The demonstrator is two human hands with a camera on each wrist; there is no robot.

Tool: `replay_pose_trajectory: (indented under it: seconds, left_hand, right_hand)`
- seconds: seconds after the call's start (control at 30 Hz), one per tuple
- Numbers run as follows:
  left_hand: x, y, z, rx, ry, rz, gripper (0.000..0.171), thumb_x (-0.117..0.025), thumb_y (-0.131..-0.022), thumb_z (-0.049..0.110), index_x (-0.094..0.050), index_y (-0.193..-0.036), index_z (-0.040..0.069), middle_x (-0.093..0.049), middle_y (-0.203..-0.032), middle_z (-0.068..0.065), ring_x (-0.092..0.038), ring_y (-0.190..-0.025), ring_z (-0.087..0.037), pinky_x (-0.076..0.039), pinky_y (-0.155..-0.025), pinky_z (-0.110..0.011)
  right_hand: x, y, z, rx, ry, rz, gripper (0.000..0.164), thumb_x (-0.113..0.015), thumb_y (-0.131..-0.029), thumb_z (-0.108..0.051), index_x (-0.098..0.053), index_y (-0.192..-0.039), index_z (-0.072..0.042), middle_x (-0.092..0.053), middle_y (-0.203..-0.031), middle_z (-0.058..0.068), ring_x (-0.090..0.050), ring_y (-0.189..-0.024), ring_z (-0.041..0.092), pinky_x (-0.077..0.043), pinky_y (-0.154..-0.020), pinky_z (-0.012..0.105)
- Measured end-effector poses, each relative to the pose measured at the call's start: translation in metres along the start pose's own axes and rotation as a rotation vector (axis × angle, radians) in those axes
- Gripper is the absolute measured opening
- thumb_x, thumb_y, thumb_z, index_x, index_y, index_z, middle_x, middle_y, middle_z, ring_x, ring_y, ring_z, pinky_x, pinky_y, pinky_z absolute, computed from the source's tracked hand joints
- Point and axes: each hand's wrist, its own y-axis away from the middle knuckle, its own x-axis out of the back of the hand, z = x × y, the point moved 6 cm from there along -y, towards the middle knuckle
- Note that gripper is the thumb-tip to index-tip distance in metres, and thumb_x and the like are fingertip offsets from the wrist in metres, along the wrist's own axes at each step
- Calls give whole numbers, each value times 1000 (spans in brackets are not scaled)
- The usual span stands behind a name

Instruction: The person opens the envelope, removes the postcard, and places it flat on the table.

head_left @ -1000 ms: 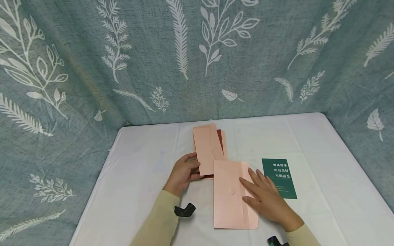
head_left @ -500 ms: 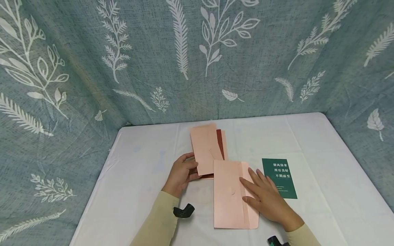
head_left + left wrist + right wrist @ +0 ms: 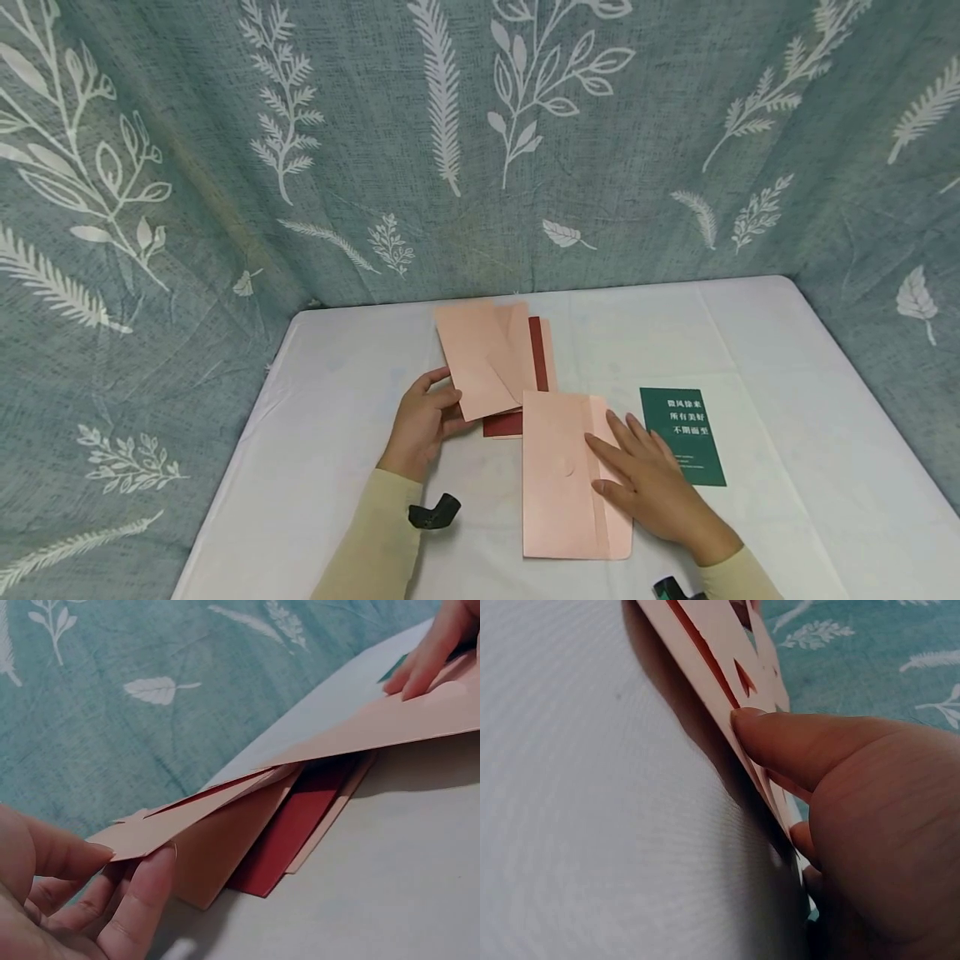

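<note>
My left hand (image 3: 416, 427) pinches the lower left corner of a pale pink envelope (image 3: 468, 354), tilted over a small stack. In the left wrist view, thumb and fingers grip the corner of that envelope (image 3: 161, 829), which is lifted off those below. Beneath it show another pink envelope (image 3: 517, 321) and a dark red one (image 3: 502, 427). A nearer pink envelope (image 3: 555, 492), with a flap and slit down its right part, overlaps the stack's lower right. My right hand (image 3: 652, 492) rests on that flap, fingers spread. The right wrist view shows the thumb at the envelope's edge.
A dark green card (image 3: 686, 412) with white lettering lies right of the envelopes, partly behind the right hand. All rests on a white-covered table (image 3: 315, 467). A blue-green leaf-print curtain (image 3: 465, 233) stands around its back and sides. Each wrist wears a black device.
My left hand has moved left, drawing the top pink envelope leftward and tilting it, so more of the pink and red ones below shows. The right hand stays put.
</note>
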Motion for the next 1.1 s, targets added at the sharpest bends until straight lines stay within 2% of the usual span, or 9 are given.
replay_pose_trajectory:
  seconds: [0.3,0.5,0.63,0.87,1.1]
  left_hand:
    - [13,-1,6,-26,-14,65,50,-60,-104,-2,-51,-153,2,-69,-120,-20,-70,-91,-24,-62,-67,-35]
    - [12,1,10,-38,-28,75,50,-60,-103,-1,-52,-152,2,-68,-120,-19,-67,-93,-24,-61,-67,-34]
    - [7,3,7,-26,-37,53,50,-61,-103,-2,-53,-152,3,-69,-118,-18,-68,-91,-24,-60,-64,-34]
    - [-6,11,0,-10,-4,-29,50,-60,-101,-7,-50,-149,-2,-73,-107,-17,-71,-82,-24,-61,-62,-35]
    - [-14,18,-6,11,7,-97,49,-61,-100,-9,-48,-146,-3,-76,-109,-15,-70,-76,-23,-60,-59,-34]
  right_hand:
    - [0,0,-1,-2,0,-1,63,-73,-105,-38,-56,-162,-18,-25,-177,17,-12,-162,47,-3,-123,69]
    - [-1,0,0,-7,3,-2,63,-74,-104,-37,-56,-162,-18,-25,-177,17,-12,-162,47,-3,-123,69]
    - [-1,0,0,-9,10,-4,63,-74,-104,-37,-56,-162,-18,-24,-177,16,-11,-162,47,-3,-123,69]
    - [0,-1,1,-2,11,0,63,-75,-104,-34,-56,-162,-17,-25,-177,17,-12,-162,48,-4,-123,70]
    - [-1,-1,2,-2,10,-4,63,-75,-104,-34,-56,-162,-17,-25,-177,17,-11,-162,48,-3,-123,70]
